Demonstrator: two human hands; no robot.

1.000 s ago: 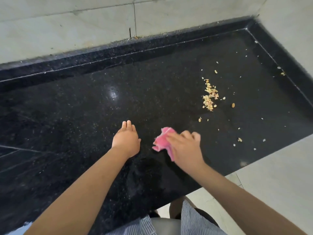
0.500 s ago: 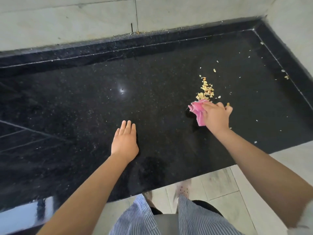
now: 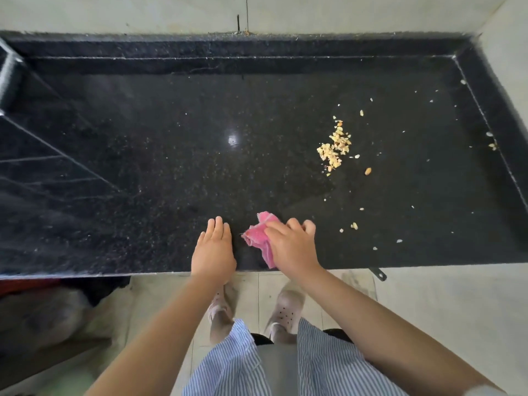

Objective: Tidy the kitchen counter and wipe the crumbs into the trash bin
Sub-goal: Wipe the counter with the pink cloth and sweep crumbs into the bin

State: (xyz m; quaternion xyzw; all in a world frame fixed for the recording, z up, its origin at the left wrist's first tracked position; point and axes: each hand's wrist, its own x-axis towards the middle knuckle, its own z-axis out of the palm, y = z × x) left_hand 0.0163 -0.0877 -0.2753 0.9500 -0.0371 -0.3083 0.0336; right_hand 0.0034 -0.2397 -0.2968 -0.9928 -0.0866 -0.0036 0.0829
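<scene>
At the front edge of the black bench (image 3: 143, 172), the left hand (image 3: 213, 252) lies flat with its fingers straight, its grip wide and holding nothing. Just beside it, the right hand (image 3: 291, 247) has its grip closed on a crumpled pink cloth (image 3: 258, 234). Farther back towards the right edge, well apart from both hands, lies a crumb pile (image 3: 334, 148) with loose bits scattered round it.

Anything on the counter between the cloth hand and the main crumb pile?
Nothing solid. Only bare black counter and a few stray crumbs lie between the right hand, gripping the pink cloth, and the crumb pile.
</scene>
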